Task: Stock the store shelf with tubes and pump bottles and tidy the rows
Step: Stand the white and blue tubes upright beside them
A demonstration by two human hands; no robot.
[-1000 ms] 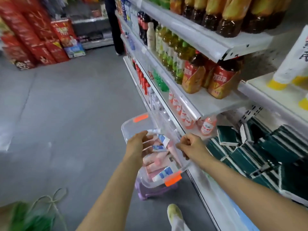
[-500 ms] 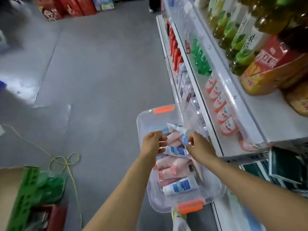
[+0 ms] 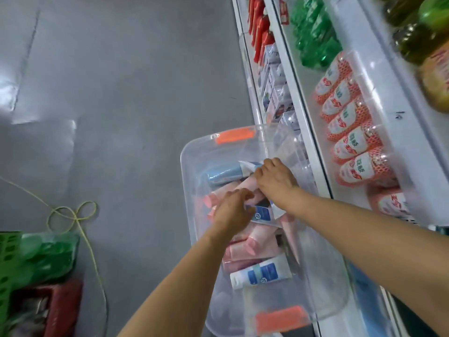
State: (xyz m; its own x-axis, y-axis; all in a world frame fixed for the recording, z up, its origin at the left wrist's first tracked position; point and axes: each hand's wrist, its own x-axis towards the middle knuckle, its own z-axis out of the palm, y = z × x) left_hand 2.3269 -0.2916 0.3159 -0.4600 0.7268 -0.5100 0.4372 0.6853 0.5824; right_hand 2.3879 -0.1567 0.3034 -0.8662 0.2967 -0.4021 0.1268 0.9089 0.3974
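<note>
Stocking is judged barely begun: many tubes (image 3: pixel 261 273) remain in the bin (image 3: pixel 194 152) beside the shelf (image 3: pixel 303 98), where both hands, left (image 3: pixel 232 211) and right (image 3: pixel 275 177), are curled onto tubes, grip unconfirmed.

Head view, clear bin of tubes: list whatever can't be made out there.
- Left hand: its palm side faces away, so its grip on any tube is hidden.
- Right hand: fingertips are curled among the tubes; which one they pinch cannot be told.
- Tube labels: motion blur makes the print unreadable.
- Clear bin: its near corner is cut off by the bottom edge, and what it rests on is hidden.
- Pump bottles: none can be identified in the bin.
</note>
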